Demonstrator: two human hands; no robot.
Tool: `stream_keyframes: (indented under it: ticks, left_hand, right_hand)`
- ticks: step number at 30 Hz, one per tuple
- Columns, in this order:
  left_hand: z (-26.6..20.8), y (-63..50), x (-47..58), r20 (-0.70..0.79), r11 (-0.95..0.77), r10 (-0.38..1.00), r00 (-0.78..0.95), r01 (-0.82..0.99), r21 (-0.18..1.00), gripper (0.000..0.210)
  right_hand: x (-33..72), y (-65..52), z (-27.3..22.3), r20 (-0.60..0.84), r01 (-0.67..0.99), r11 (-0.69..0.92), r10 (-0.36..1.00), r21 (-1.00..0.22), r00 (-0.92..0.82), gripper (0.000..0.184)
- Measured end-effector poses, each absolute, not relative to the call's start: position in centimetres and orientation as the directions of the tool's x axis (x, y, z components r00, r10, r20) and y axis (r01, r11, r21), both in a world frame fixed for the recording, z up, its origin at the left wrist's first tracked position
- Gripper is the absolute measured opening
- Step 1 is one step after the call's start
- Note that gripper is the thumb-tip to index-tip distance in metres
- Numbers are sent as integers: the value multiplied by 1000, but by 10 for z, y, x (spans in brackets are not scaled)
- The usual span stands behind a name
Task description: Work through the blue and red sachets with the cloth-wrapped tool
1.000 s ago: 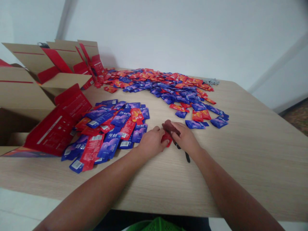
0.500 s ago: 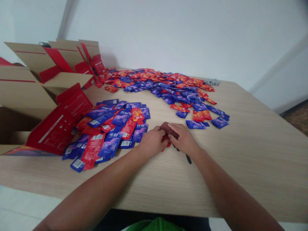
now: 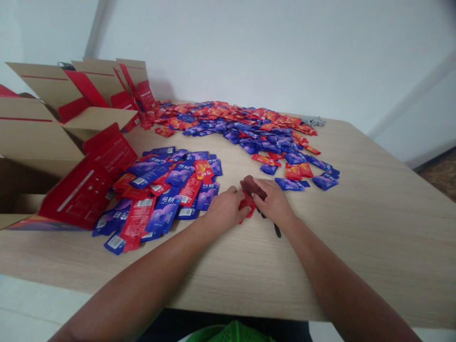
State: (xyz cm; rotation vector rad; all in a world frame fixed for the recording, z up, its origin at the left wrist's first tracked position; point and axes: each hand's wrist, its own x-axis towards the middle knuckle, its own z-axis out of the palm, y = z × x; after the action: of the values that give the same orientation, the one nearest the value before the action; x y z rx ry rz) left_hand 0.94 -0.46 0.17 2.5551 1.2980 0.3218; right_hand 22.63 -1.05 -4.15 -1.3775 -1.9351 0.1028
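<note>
My left hand point(image 3: 227, 209) is closed, its fingers pressing on a small red sachet point(image 3: 249, 207) that lies on the table. Just right of it, my right hand point(image 3: 272, 202) grips a soft brown cloth-like thing point(image 3: 253, 186), bunched over the sachet's upper part. A thin black strip point(image 3: 277, 230) sticks out beneath my right wrist; what it belongs to is hidden. Left of my hands spreads a loose heap of blue and red sachets point(image 3: 164, 207), some showing white barcode labels.
Open red cardboard boxes point(image 3: 83, 190) stand at the left with raised flaps. A long pile of red and blue sachets point(image 3: 228, 119) runs along the back by the wall. Several stray sachets point(image 3: 290, 184) lie right of my hands. A grey crumpled cloth point(image 3: 314, 121) sits at the back right.
My right hand has shifted slightly to the right with the brown cloth-like thing, so more of the red sachet shows. My left hand stays nearly in place.
</note>
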Motion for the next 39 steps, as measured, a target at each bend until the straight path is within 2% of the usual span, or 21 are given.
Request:
stream_keyframes:
  ticks: [3, 6, 11, 16, 25, 39]
  left_hand:
    - [-2, -3, 10, 99, -569, 815, 572, 753, 331, 24]
    - [-2, -2, 11, 94, -560, 821, 563, 761, 328, 24]
    - [2, -2, 11, 56, -544, 825, 562, 765, 345, 32]
    - [0, -2, 9, 53, -539, 832, 552, 783, 312, 36]
    - [-2, 2, 7, 74, -573, 805, 589, 737, 358, 30]
    - [-4, 3, 7, 65, -554, 815, 576, 742, 378, 33]
  right_hand:
    - [223, -16, -37, 534, 731, 504, 815, -460, -226, 57]
    - [221, -19, -36, 516, 721, 515, 818, -463, -253, 59]
    - [225, -12, -43, 503, 751, 437, 849, -494, -163, 55]
    - [230, -7, -48, 493, 795, 330, 869, -509, -45, 52]
    - [221, -17, -35, 541, 708, 522, 808, -475, -233, 55]
    - [225, -12, -41, 485, 706, 457, 855, -541, -183, 54]
